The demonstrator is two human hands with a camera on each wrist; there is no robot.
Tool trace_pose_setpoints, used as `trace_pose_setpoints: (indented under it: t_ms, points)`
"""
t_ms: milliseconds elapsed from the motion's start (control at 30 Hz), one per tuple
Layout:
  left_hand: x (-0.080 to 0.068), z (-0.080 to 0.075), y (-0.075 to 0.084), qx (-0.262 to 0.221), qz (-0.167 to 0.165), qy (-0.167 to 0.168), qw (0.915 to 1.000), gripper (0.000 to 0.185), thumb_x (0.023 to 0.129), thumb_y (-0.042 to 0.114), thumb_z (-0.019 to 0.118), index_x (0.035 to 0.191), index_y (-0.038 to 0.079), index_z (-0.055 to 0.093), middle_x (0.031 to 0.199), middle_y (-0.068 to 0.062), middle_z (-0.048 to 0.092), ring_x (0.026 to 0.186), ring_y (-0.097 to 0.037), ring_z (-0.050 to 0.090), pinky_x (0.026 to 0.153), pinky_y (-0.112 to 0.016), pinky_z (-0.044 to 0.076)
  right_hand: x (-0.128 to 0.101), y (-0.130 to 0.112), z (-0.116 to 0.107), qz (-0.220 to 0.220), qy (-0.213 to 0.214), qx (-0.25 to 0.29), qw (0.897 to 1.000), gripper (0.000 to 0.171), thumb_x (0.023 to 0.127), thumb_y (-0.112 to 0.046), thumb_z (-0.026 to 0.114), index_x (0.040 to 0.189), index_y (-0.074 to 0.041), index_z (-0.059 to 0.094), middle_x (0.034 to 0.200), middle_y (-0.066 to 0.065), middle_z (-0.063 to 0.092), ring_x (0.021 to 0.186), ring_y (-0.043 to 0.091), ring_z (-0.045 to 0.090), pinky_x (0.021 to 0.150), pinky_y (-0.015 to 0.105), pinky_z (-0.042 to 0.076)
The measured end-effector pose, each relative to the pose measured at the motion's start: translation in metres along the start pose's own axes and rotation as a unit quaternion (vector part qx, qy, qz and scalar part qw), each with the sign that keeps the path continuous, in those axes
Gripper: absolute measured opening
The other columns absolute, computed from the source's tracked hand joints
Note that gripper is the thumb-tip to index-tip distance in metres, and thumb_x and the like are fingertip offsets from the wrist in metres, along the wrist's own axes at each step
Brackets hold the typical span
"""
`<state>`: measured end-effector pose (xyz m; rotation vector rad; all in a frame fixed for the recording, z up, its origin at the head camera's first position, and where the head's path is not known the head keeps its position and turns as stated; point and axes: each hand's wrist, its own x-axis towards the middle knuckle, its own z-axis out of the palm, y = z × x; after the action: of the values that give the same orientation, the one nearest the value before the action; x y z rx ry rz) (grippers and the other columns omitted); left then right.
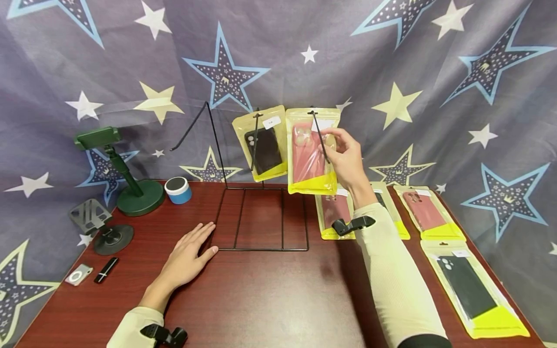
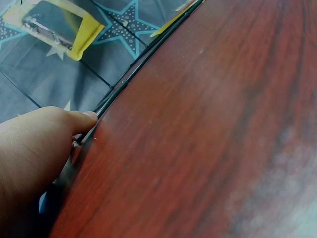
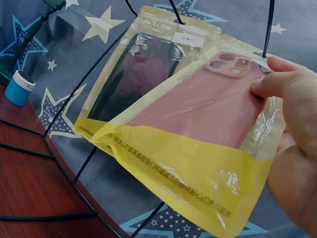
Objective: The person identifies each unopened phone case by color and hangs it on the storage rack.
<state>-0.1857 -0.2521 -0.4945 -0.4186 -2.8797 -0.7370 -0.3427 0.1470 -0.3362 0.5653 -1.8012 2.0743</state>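
A pink phone case in a clear-and-yellow bag (image 1: 311,159) hangs from a hook arm of the black wire rack (image 1: 261,250). My right hand (image 1: 348,157) pinches its right edge between thumb and fingers. In the right wrist view the thumb lies over the pink phone case (image 3: 213,99). Just left of it, a bagged black phone case (image 1: 265,147) hangs tilted on another hook. My left hand (image 1: 187,258) rests on the table with fingers extended at the rack's front left corner. Its thumb tip meets the base wire (image 2: 111,94) in the left wrist view.
Several bagged cases lie on the right, including a pink one (image 1: 426,210) and a dark one (image 1: 467,285). On the left stand a green phone stand (image 1: 130,179), a smaller black stand (image 1: 113,239) and a blue jar (image 1: 178,191). A third hook (image 1: 190,126) juts out bare.
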Motion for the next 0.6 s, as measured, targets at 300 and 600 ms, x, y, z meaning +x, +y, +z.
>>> trace_pose_setpoints:
  t_ms: [300,600]
  points:
    - [0.000,0.001,-0.001,0.001,0.001,-0.002,1.0000,0.063,0.103,0.034,0.061,0.157,0.006,0.043,0.163,-0.017,0.042,0.154,-0.043,0.032,0.122,-0.065,0.023,0.000,0.010,-0.002,0.010,0.013,0.003,1.000,0.036,0.087,0.014,0.071,0.116,-0.008,0.073,0.111,-0.005,0.069,0.085,0.006,0.061,0.064,0.015,0.051]
    - [0.000,0.000,0.000,0.003,0.005,0.003,1.0000,0.063,0.103,0.034,0.062,0.156,0.005,0.044,0.162,-0.018,0.043,0.154,-0.044,0.033,0.121,-0.065,0.024,-0.010,0.026,-0.015,0.041,0.063,0.050,0.996,0.042,0.088,0.014,0.067,0.104,-0.024,0.077,0.113,-0.004,0.068,0.084,0.009,0.053,0.069,0.017,0.048]
